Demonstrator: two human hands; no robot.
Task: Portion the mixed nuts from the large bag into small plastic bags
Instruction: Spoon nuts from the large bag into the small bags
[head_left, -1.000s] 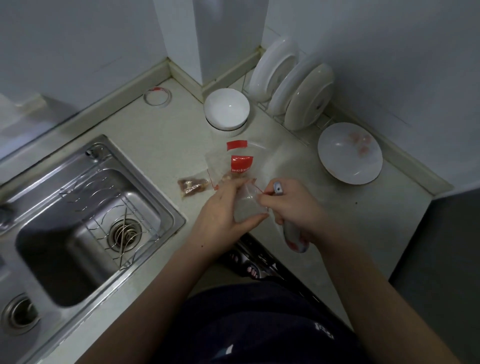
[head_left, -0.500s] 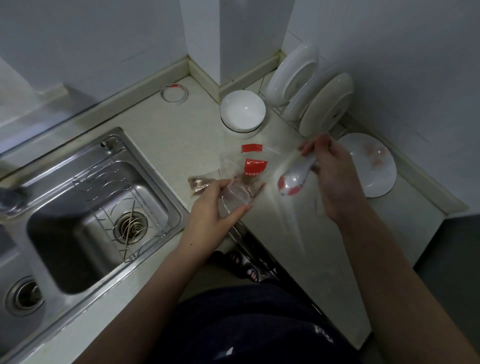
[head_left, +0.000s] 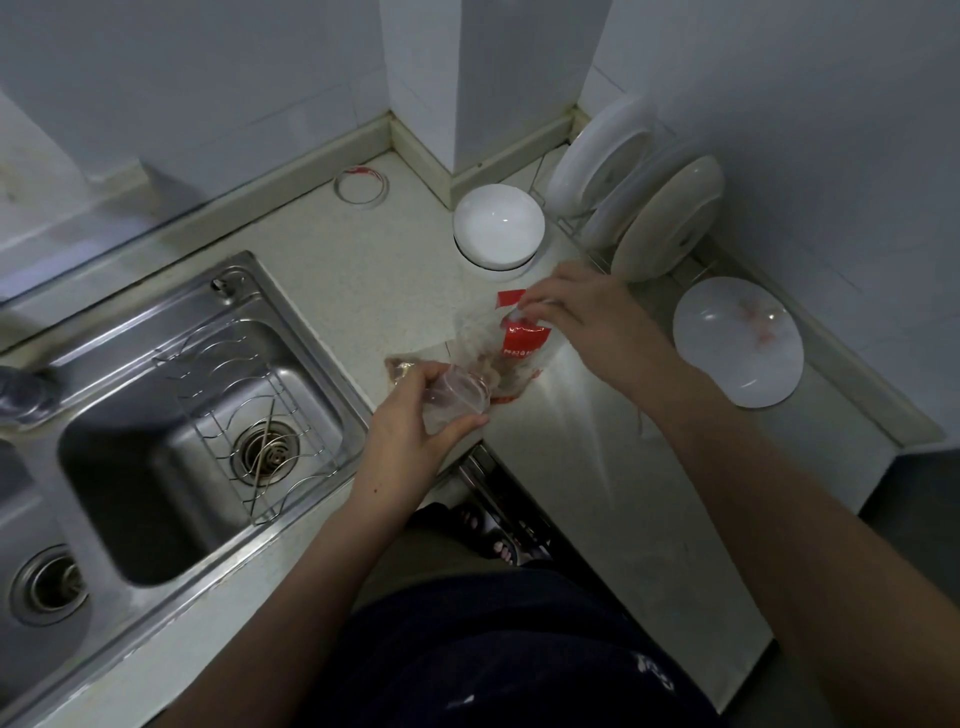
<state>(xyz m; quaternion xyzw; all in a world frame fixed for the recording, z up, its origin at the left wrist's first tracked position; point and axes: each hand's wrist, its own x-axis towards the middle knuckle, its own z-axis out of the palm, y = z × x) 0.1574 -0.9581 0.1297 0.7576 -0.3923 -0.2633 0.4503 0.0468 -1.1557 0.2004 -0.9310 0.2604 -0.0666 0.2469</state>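
Observation:
The large clear nut bag with red labels lies on the pale counter, nuts showing through its lower part. My right hand is at the bag's mouth, fingers closed on a white spoon that is mostly hidden by hand and plastic. My left hand holds a small clear plastic bag with its mouth held open, just in front of the large bag. A small filled bag of nuts lies on the counter behind my left thumb.
A steel sink with a wire rack fills the left. A white bowl stands at the back; plates lean in a rack on the right. Another white plate lies flat, and a tape roll sits by the wall.
My right hand left the small bag, swung the spoon up to the right, then came down to the large bag's mouth. My left hand kept the small bag open.

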